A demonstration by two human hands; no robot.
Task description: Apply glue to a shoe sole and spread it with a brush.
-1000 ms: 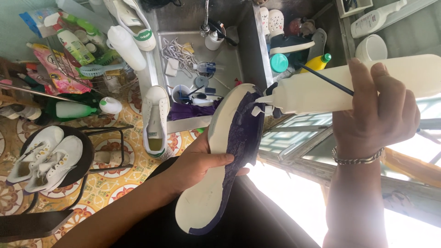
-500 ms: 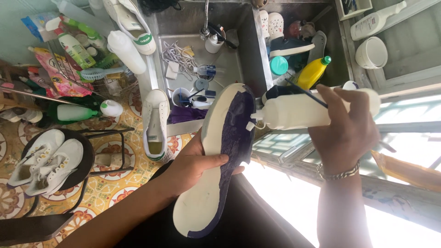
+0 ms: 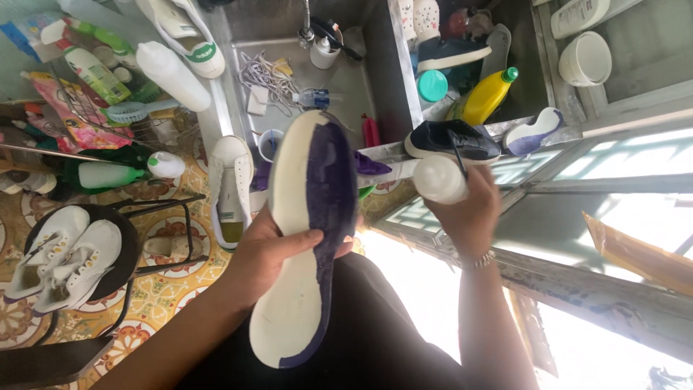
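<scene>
From the head view, the left hand grips a purple shoe around its middle, white sole turned up, held over the person's lap in front of the metal sink. The right hand is closed around a white squeeze bottle and a thin dark brush handle. It looks like the sole-cleaning step; next the bottle would need tipping over the sole. Against the earlier frames, the bottle has swung away from the shoe's toe and now points end-on toward the camera.
</scene>
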